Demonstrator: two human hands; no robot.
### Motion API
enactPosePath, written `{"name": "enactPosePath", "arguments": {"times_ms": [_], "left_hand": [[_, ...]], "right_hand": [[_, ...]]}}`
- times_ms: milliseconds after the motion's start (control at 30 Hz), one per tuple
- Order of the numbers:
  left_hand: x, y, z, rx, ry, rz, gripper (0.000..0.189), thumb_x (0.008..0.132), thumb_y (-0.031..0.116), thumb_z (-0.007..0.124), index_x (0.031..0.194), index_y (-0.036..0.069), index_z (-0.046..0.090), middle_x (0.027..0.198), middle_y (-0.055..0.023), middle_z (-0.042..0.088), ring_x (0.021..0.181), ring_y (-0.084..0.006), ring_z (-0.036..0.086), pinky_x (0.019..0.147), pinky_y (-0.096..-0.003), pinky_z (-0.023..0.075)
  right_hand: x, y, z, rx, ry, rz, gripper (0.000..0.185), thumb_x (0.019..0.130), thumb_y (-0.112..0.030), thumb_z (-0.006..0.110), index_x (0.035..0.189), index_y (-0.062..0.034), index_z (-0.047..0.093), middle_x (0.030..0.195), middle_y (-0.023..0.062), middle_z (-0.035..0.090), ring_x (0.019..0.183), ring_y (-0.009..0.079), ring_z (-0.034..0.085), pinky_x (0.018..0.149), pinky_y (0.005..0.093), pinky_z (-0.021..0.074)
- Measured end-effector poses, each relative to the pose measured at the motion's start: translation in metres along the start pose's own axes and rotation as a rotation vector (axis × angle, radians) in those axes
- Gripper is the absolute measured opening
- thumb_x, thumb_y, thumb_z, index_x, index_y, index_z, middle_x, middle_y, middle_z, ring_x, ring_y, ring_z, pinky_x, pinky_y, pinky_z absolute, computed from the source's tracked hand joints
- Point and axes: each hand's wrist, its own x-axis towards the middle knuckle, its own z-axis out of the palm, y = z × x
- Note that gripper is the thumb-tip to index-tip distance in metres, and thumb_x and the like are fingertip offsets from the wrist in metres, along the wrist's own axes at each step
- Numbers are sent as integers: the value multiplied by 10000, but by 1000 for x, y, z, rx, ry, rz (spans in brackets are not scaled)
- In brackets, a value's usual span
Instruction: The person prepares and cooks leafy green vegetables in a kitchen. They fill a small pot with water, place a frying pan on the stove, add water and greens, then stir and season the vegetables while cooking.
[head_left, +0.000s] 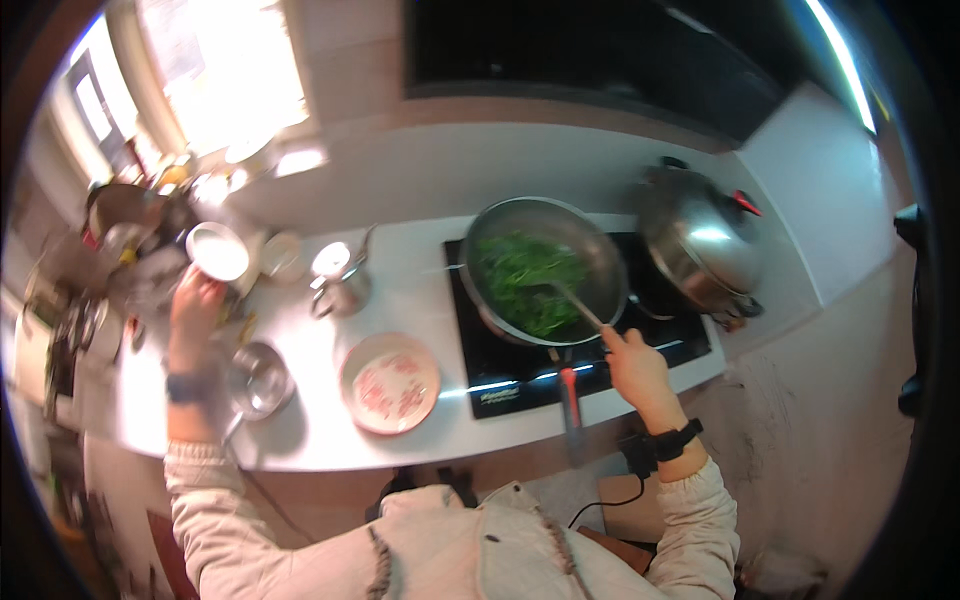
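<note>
My right hand (636, 367) grips the handle of a metal spatula (574, 300), whose head rests among chopped leafy greens (525, 277) in a deep wok (607, 259). The wok stands on a black glass cooktop (495, 367), its red and grey handle (571, 397) pointing towards me. At the left, my raised left hand (199, 300) holds a small white bowl (218, 253) by its near edge, above the cluttered end of the counter. What the bowl holds cannot be told in the glare. A white plate with a pink flower pattern (390, 384) lies between my hands.
A large lidded steel pot (697, 240) stands right of the wok. On the white counter (330, 442) are a metal jug (343, 289), a glass container (282, 255) and a metal bowl or pan (260, 380). A basin (124, 214) sits among clutter at far left. A range hood (585, 60) hangs above.
</note>
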Motion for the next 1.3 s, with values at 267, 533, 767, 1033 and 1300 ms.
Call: {"name": "enactPosePath", "arguments": {"times_ms": [267,533,767,1033,1300], "left_hand": [[-40,-35,-31,-335,32,-238,250,938,197,483,1069,-3,555,966,-58,608,795,-149,590,719,-262,528],[-97,-82,-41,-602,73,-463,280,949,183,416,1156,24,515,1081,-46,603,938,-156,577,783,-292,492],[-135,-59,-61,-798,230,-381,271,922,135,476,1168,23,501,1114,-73,565,987,-176,570,794,-276,521],[-156,-38,-98,-713,422,-444,331,916,173,479,1211,24,493,1169,-81,577,1062,-216,564,887,-373,489],[-156,-32,-122,-724,534,-505,386,891,213,537,1222,22,485,1159,-82,583,1069,-220,566,905,-395,481]], "right_hand": [[-54,-44,38,386,-80,18,649,750,11,622,1346,-85,383,1106,167,495,1013,357,522,831,399,453],[-57,-132,-12,134,243,33,467,749,-27,638,1198,-19,511,1156,159,515,1040,315,521,883,379,430],[65,-298,-22,668,24,-559,227,807,-210,613,977,-58,618,825,115,601,736,300,592,628,373,469],[282,-515,105,336,-20,-267,377,847,-387,552,910,-38,680,1011,190,610,913,351,611,794,428,496],[347,-568,154,193,-270,-119,279,796,-214,575,1027,-92,672,1199,121,565,1154,254,517,890,373,459]]}}
